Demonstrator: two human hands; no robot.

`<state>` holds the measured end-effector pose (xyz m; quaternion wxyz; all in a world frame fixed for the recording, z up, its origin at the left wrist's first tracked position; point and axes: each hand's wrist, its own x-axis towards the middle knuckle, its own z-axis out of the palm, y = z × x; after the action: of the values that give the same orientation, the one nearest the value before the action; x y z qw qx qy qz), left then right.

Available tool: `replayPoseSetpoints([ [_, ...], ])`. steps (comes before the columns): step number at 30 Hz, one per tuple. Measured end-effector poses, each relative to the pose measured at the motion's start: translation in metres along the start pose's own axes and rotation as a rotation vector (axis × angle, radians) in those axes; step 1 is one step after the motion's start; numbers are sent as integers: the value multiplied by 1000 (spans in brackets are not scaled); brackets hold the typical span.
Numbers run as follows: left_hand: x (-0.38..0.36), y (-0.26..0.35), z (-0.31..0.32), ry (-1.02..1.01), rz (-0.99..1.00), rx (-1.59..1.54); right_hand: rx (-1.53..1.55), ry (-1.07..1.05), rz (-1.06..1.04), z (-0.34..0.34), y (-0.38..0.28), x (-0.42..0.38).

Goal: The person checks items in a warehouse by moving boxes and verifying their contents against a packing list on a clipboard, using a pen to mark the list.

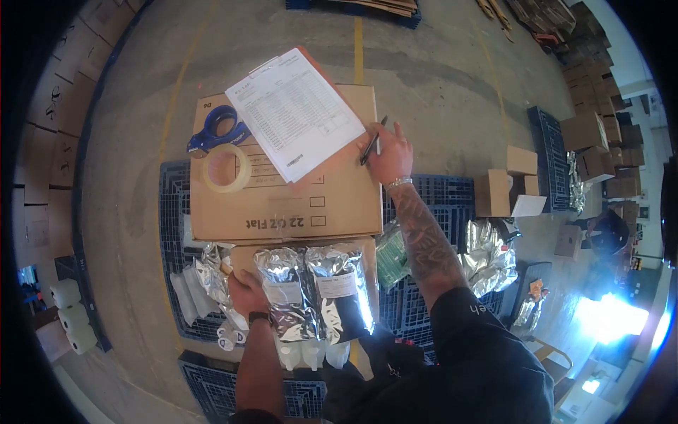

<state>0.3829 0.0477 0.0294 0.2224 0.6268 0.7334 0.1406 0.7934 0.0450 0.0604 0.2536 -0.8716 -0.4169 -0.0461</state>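
My right hand [393, 157] is closed around a dark pen [372, 143] beside the lower right corner of an orange clipboard [345, 157]. Printed paper sheets [289, 113] are clipped to the board, which lies tilted on a closed cardboard box [233, 212]. Lower down, my left hand [247, 293] rests with bent fingers at the left edge of a second cardboard box [244, 256], close to a silver pouch [284, 286]. What its fingers hold, if anything, is hidden. Another silver pouch [337, 290] with a white label lies alongside.
A blue tape dispenser [219, 131] and a tape roll [226, 169] sit on the upper box. Blue pallets [173, 233] surround the boxes, with foil bags [487, 258] at right. White jugs [311, 355] stand near my body. Stacked cartons [63, 127] line the left.
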Motion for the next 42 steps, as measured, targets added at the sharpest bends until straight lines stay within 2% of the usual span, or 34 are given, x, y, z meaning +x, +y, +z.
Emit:
replayPoseSetpoints([
  [2, -1, 2, 0, 5, -8, -10, -20, 59, 127, 6, 4, 14],
  [3, -1, 2, 1, 5, -5, -13, -21, 63, 127, 12, 12, 21],
  [5, 0, 2, 0, 5, 0, -10, 364, -57, 253, 24, 32, 35],
  [6, 0, 1, 1, 7, 0, -11, 365, -56, 252, 26, 38, 43],
  [8, 1, -2, 3, 30, 21, -10, 612, -166, 385, 29, 49, 50],
  [9, 2, -3, 4, 28, 20, -12, 610, -166, 385, 25, 50, 51],
  [11, 2, -4, 4, 38, 43, -18, 802, -201, 574, 14, 52, 49],
  [12, 2, -4, 2, 36, 47, -14, 804, -199, 579, 14, 58, 41],
  [14, 2, 1, 1, 26, 33, -10, 1337, -149, 849, 14, 73, 29],
  [18, 5, -6, 6, 70, 57, 29, 1378, -150, 882, -16, 67, 13],
  [20, 4, -2, 3, -18, 22, 20, 1533, -416, 662, -26, 69, 4],
  [26, 7, -5, 8, 48, 103, 40, 1602, -302, 579, -91, 39, -60],
  [27, 29, -39, 37, 270, 323, -158, 1644, -291, 588, -98, 46, -80],
  [28, 56, -58, 42, 280, 342, -175, 1650, -271, 564, -121, 40, -98],
  [29, 79, -78, 37, 8, 135, -274, 1677, -219, 610, -150, 28, -123],
  [30, 95, -88, 24, -265, -73, -367, 1705, -169, 651, -173, 18, -146],
  [31, 102, -84, 3, -274, -22, -360, 1711, -155, 632, -191, 15, -168],
  [32, 67, -51, -46, -391, -18, -841, 1718, -179, 579, -209, 12, -194],
  [34, 35, -16, -98, -236, 145, -855, 1726, -217, 522, -239, -11, -238],
  [36, -32, 37, -193, -408, 303, -881, 1839, -180, 510, -279, -47, -280],
  [37, -54, 47, -218, -400, 292, -883, 1859, -192, 508, -294, -61, -300],
  [39, -90, 50, -260, -512, 541, -958, 1879, -246, 516, -311, -82, -340],
  [40, -109, 55, -277, -492, 538, -959, 1901, -281, 507, -317, -92, -354],
  [42, -148, 54, -306, -445, 665, -987, 1904, -325, 519, -330, -113, -383],
])
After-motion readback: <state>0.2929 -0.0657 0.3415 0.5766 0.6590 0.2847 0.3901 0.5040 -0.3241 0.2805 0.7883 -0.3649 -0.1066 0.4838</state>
